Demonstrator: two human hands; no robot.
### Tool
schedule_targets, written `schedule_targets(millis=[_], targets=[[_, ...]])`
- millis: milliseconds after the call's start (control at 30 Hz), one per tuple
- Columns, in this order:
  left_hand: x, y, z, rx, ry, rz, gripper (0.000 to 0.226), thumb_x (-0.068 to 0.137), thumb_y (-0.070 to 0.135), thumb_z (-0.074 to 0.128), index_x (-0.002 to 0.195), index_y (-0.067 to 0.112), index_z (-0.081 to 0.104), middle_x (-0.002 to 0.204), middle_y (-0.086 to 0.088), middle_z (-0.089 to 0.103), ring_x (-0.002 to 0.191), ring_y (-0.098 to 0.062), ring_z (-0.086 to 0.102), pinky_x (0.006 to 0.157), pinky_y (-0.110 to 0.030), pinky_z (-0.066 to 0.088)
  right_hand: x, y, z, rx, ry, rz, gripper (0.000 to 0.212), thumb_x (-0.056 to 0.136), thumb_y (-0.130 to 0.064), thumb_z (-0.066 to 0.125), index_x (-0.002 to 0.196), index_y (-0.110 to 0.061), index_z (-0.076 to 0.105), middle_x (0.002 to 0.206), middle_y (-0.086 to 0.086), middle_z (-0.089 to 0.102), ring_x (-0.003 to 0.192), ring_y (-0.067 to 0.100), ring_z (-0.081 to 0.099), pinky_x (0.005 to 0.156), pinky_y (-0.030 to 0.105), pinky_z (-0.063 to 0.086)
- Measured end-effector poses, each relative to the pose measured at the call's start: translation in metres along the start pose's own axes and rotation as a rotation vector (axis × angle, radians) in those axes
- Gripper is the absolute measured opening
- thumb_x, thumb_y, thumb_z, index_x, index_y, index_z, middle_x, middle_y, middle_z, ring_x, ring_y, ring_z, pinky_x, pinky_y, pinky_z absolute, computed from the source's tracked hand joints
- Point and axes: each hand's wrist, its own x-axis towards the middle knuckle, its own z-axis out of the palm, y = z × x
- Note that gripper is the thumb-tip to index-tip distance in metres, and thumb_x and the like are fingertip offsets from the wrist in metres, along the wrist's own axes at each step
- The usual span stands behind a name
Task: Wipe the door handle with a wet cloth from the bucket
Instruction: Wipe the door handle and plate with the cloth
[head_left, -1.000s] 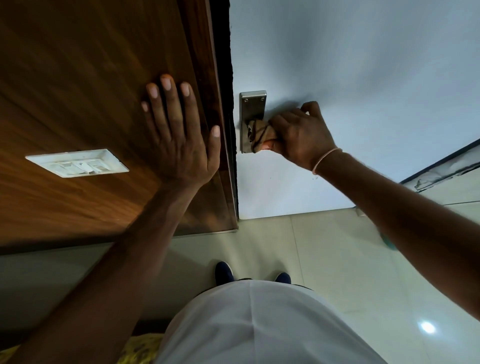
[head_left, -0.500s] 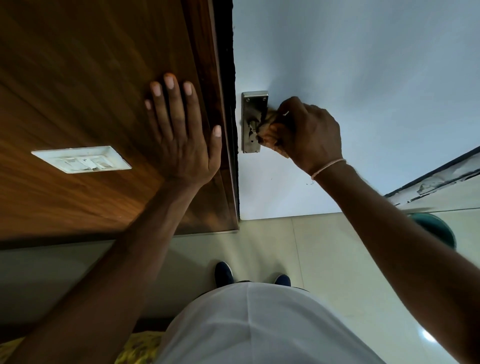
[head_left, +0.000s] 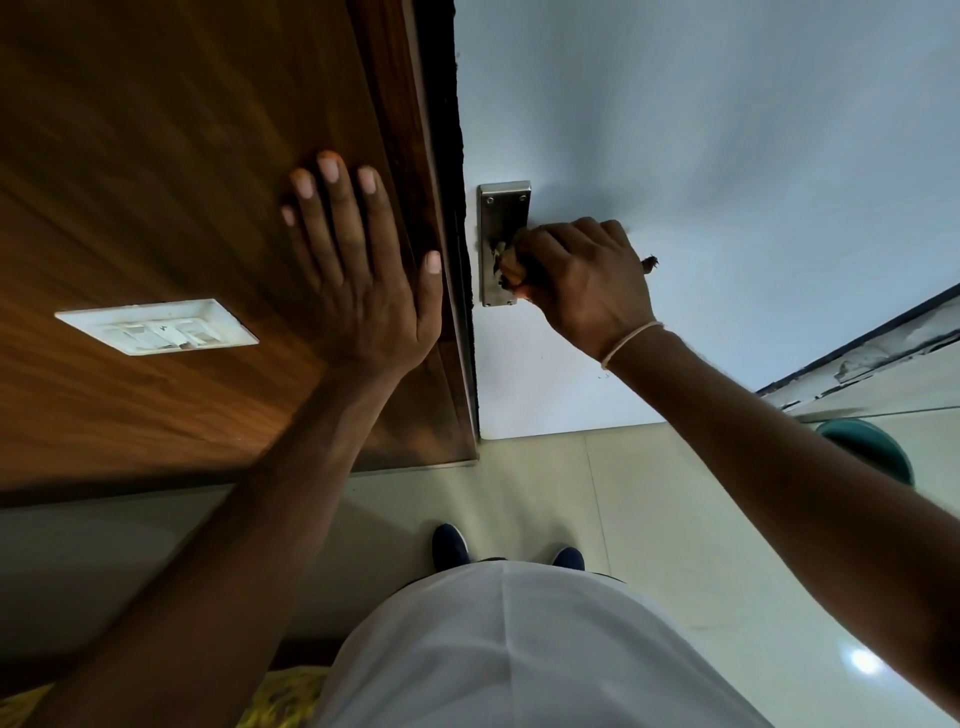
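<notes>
A steel handle plate (head_left: 503, 218) is fixed to the white door (head_left: 701, 130) near its left edge. My right hand (head_left: 582, 275) curls around a brownish cloth (head_left: 510, 262) and presses it against the handle, which the hand and cloth hide. A scrap of the cloth sticks out past my knuckles on the right. My left hand (head_left: 358, 270) lies flat with spread fingers on the brown wooden panel (head_left: 182, 156) beside the door frame. A green bucket (head_left: 867, 447) stands on the floor at the right, partly behind my right forearm.
A white switch plate (head_left: 156, 326) sits on the wooden panel left of my left hand. Pale floor tiles (head_left: 545, 483) lie below, with my dark shoes (head_left: 451, 545) close to the door. A dark-edged skirting runs along the right wall.
My right hand has slid down the handle with the cloth and rolled so its back faces the camera. The left hand has stayed flat on the wood.
</notes>
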Motion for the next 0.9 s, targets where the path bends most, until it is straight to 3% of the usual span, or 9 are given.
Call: schedule_targets(millis=[100, 300, 433, 600, 767, 833, 900], targets=[[0.001, -0.002, -0.001, -0.012, 0.004, 0.000, 0.077, 0.100, 0.038, 0.055, 0.160, -0.007, 0.033, 0.159, -0.038, 0.042, 0.153, -0.052, 0.028, 0.132, -0.060, 0.016, 0.004, 0.006, -0.001, 0.030, -0.053, -0.031, 0.030, 0.095, -0.041, 0.078, 0.111, -0.017, 0.071, 0.099, 0.006, 0.077, 0.082, 0.036, 0.068, 0.077, 0.041, 0.047], [0.000, -0.005, -0.005, -0.022, -0.016, 0.010, 0.076, 0.101, 0.038, 0.053, 0.161, -0.006, 0.033, 0.161, -0.036, 0.040, 0.154, -0.051, 0.027, 0.134, -0.057, 0.014, -0.005, 0.048, -0.015, 0.108, -0.181, 0.011, 0.039, 0.093, -0.042, 0.081, 0.113, -0.015, 0.062, 0.101, 0.010, 0.073, 0.086, 0.039, 0.069, 0.084, 0.042, 0.047], [0.001, -0.002, -0.005, -0.011, -0.012, 0.007, 0.077, 0.100, 0.038, 0.054, 0.160, -0.006, 0.034, 0.161, -0.036, 0.041, 0.154, -0.051, 0.028, 0.132, -0.059, 0.017, 0.008, 0.022, -0.002, 0.101, -0.189, -0.038, 0.039, 0.096, -0.039, 0.075, 0.120, -0.012, 0.062, 0.112, 0.012, 0.074, 0.095, 0.040, 0.069, 0.087, 0.044, 0.048], [0.001, 0.000, -0.002, -0.008, -0.004, 0.000, 0.079, 0.098, 0.037, 0.058, 0.160, -0.007, 0.034, 0.160, -0.037, 0.042, 0.153, -0.051, 0.029, 0.132, -0.061, 0.018, 0.018, 0.002, 0.004, 0.136, -0.194, -0.081, 0.029, 0.098, -0.026, 0.065, 0.119, -0.007, 0.059, 0.105, 0.015, 0.073, 0.095, 0.043, 0.069, 0.084, 0.045, 0.050], [0.000, -0.001, -0.002, -0.015, -0.008, 0.000, 0.077, 0.100, 0.037, 0.056, 0.160, -0.007, 0.033, 0.160, -0.038, 0.041, 0.153, -0.052, 0.028, 0.131, -0.062, 0.019, 0.024, 0.030, -0.003, 0.262, -0.347, -0.063, 0.036, 0.091, -0.036, 0.080, 0.114, -0.016, 0.061, 0.104, 0.009, 0.077, 0.093, 0.042, 0.071, 0.078, 0.043, 0.057], [-0.001, -0.002, -0.001, -0.016, -0.009, 0.004, 0.076, 0.101, 0.037, 0.055, 0.159, -0.007, 0.034, 0.160, -0.038, 0.041, 0.153, -0.053, 0.028, 0.131, -0.062, 0.019, 0.020, 0.041, -0.010, 0.310, -0.407, -0.015, 0.023, 0.090, -0.035, 0.080, 0.101, -0.027, 0.061, 0.103, 0.000, 0.078, 0.097, 0.034, 0.073, 0.080, 0.045, 0.060], [0.000, -0.001, -0.001, -0.021, -0.005, -0.004, 0.075, 0.101, 0.037, 0.054, 0.159, -0.007, 0.034, 0.159, -0.039, 0.042, 0.152, -0.053, 0.029, 0.130, -0.063, 0.020, 0.011, 0.054, -0.014, 0.391, -0.437, 0.041, 0.019, 0.094, -0.028, 0.078, 0.092, -0.026, 0.060, 0.098, -0.008, 0.079, 0.096, 0.022, 0.076, 0.084, 0.044, 0.062]])
